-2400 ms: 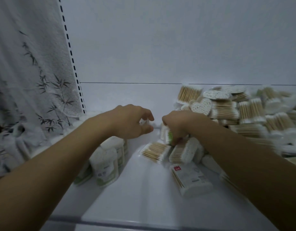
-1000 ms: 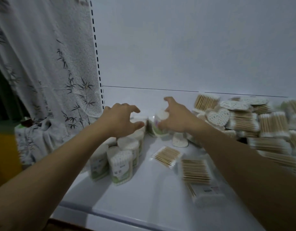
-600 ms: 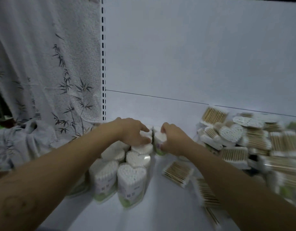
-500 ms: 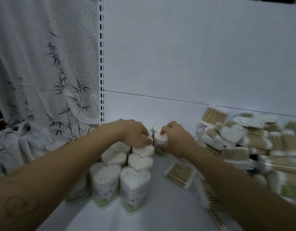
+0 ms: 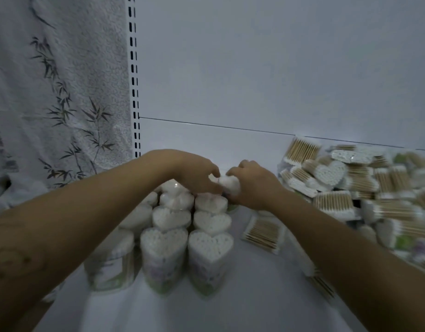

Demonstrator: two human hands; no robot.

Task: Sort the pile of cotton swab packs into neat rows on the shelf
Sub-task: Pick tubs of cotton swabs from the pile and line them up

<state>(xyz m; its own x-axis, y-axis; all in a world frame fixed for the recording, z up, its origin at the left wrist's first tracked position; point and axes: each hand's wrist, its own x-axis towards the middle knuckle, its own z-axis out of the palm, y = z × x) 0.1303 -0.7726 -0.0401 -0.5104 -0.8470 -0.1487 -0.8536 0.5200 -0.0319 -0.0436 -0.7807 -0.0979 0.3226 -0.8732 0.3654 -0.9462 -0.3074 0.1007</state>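
Left hand (image 5: pixel 194 172) and right hand (image 5: pixel 255 185): fingers curled round one heart-shaped pack (image 5: pixel 230 184). Upright rows (image 5: pixel 170 218) show white swab tips; pile (image 5: pixel 336 200) lies right.

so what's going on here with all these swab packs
A person is standing heart-shaped cotton swab packs upright in rows at the left of the white shelf. The left hand and right hand meet at the back of them, both pinching one heart-shaped pack. The pile on the right is not yet sorted, and a flat pack lies loose beside it.
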